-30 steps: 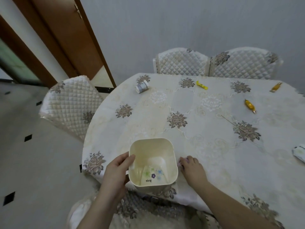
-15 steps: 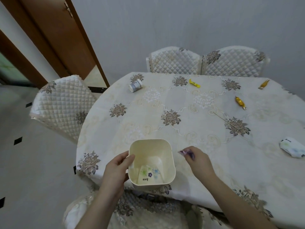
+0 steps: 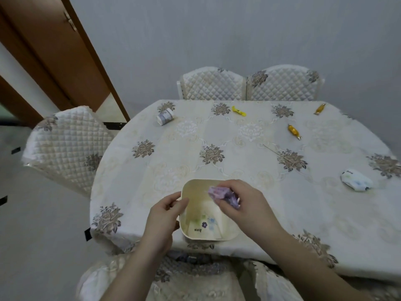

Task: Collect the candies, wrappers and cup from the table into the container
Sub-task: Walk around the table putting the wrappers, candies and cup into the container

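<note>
Two hands work at the near edge of the surface [image 3: 249, 218], where the cream container [image 3: 193, 234] stands on the flowered cloth. The left hand [image 3: 161, 220] grips the container's left rim, its fingers [image 3: 182, 202] curled over the wall to steady it. The right hand [image 3: 243, 203] hovers over the container's far right corner, its fingers [image 3: 225, 204] pinching a crumpled purple wrapper [image 3: 221, 195] that hangs above the open mouth, not yet inside.

The step in hand looks like the drop of this first wrapper: all it calls for is loosening the pinch so the wrapper falls in (light foil may cling, so a small shake could help). Inside, only the printed flower design on the bottom shows, so the collecting seems barely begun.

Farther out, a white printed wrapper [image 3: 355, 180] lies well to the right, a likely next pick for the right hand. Beyond it a thin stick [image 3: 274, 151] rests on the cloth, then a gold candy [image 3: 294, 131]. Near the far edge lie a yellow candy [image 3: 238, 111], an orange candy [image 3: 319, 109] at the far right, and the cup [image 3: 165, 116] tipped on its side at the far left, well apart from both hands and needing a long reach.
</note>
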Action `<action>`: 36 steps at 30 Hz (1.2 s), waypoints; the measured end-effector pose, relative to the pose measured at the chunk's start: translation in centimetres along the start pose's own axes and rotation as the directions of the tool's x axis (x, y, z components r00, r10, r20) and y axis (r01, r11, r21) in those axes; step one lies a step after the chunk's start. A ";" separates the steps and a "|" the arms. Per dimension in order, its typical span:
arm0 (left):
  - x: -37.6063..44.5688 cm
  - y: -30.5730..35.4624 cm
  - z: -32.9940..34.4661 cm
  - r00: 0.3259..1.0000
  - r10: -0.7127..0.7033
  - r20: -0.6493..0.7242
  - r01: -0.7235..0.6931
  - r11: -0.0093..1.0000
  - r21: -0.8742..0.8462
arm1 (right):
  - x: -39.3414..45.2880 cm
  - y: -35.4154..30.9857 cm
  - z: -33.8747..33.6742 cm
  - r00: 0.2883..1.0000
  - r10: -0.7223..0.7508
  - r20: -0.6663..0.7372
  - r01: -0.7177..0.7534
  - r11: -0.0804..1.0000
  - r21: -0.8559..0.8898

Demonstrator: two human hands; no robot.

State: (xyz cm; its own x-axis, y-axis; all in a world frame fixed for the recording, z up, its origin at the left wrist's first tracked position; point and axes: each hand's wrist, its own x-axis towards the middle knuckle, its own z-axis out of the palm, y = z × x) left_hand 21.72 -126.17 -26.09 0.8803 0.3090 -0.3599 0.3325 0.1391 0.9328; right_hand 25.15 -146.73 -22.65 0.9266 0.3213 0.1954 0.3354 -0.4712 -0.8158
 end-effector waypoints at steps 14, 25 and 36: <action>-1.9 0.3 -0.4 0.994 -0.012 0.107 0.014 1.000 -0.024 | -5.6 -2.5 -2.0 0.994 -0.077 -0.076 0.039 0.911 -0.410; -1.2 1.1 -4.6 0.959 0.006 0.283 0.003 1.000 -0.031 | -11.7 -4.5 -0.4 0.928 0.110 -0.356 -0.350 0.582 -0.734; -3.7 0.9 -4.2 0.847 -0.047 0.530 0.036 0.999 0.031 | -18.0 -8.0 1.9 0.788 0.298 -0.538 -0.613 0.451 -0.649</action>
State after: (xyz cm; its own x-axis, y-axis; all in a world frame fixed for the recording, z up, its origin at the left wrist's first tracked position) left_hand 17.37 -123.19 -23.97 0.9091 -0.2439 -0.3376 0.3740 0.1211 0.9195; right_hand 5.47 -147.15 -20.71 0.9220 -0.3290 0.2042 -0.3066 -0.9424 -0.1341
